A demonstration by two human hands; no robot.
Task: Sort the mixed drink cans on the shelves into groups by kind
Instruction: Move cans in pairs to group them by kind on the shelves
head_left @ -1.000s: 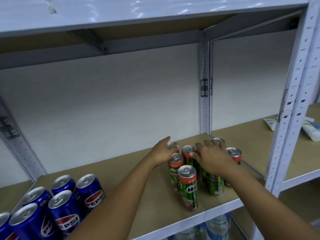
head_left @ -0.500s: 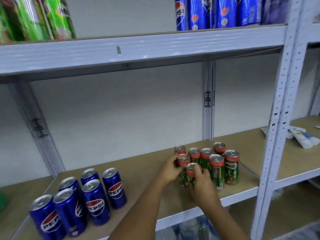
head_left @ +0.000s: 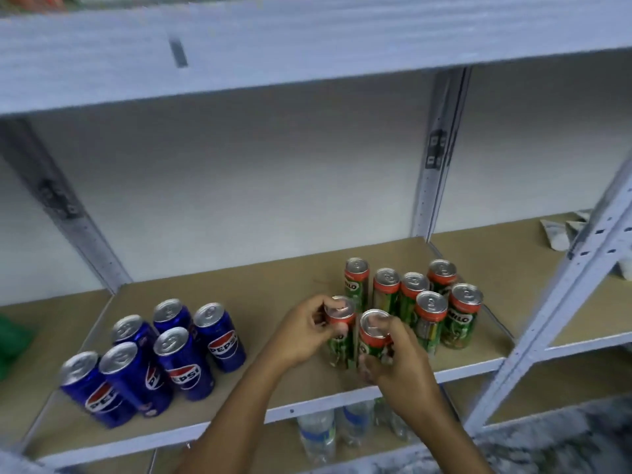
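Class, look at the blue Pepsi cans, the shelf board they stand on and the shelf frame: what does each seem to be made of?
Pepsi cans: probably aluminium, with bare silvery tops and glossy printed blue sides.
Shelf board: looks like fibreboard or plywood, matt tan, no visible grain.
Shelf frame: likely painted steel, pale grey with punched holes.

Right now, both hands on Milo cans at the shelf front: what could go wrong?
1. The left hand and right hand each hold a slim Milo can close to the shelf edge; a slipped grip could drop one off.
2. The other Milo cans stand packed right behind, so a nudge may topple several.
3. The picture is blurred, so the head is likely moving and aim may suffer.
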